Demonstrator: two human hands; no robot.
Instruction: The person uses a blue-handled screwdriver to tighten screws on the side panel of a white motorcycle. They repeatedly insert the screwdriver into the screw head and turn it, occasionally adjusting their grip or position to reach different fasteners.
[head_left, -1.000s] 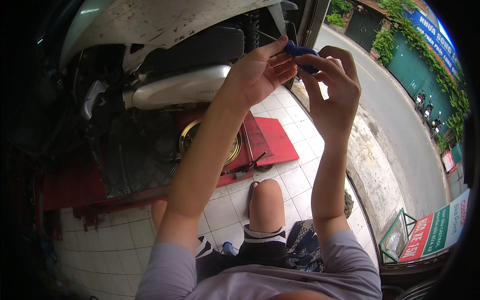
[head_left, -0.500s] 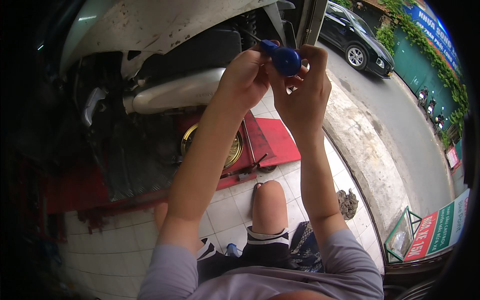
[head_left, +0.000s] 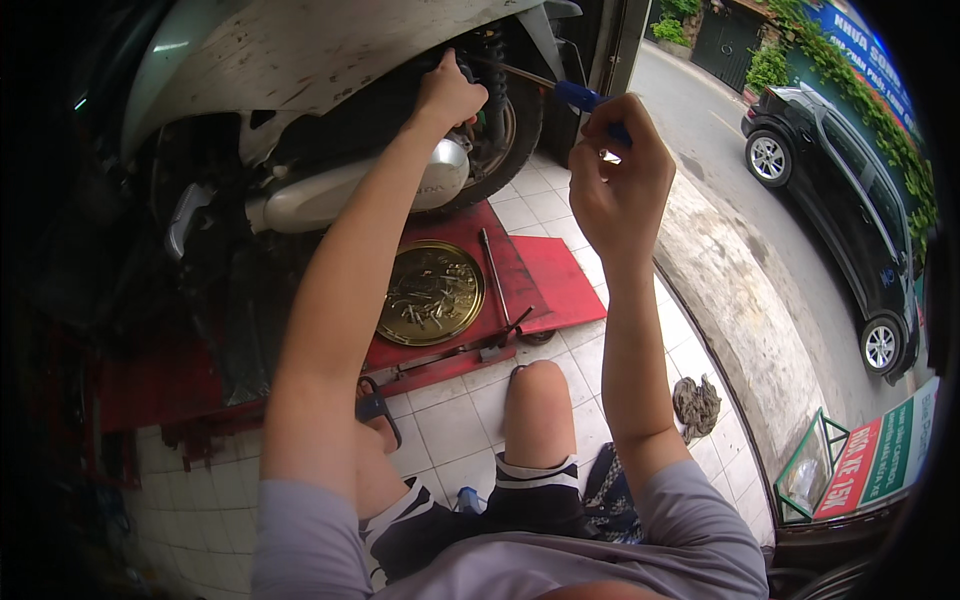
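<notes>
My right hand [head_left: 620,180] is closed on a blue-handled screwdriver [head_left: 573,94], its shaft pointing left under the scooter's pale body panel [head_left: 250,60]. My left hand [head_left: 448,92] reaches in below that panel near the black shock absorber [head_left: 493,85], one finger raised by the shaft's far end and the others curled; what they hold, if anything, is hidden. Below are the silver exhaust cover [head_left: 310,195] and rear tyre [head_left: 525,130].
The scooter stands above a red lift platform [head_left: 560,280] holding a gold tray of small metal parts [head_left: 430,290] and a long rod [head_left: 495,280]. A rag [head_left: 697,405] lies on the tiled floor. A sign board [head_left: 860,455] and street with a black car [head_left: 830,190] are right.
My left hand has moved up and left from the blue handle to below the body panel. My right hand now grips the screwdriver on its own. The black car has moved along the street.
</notes>
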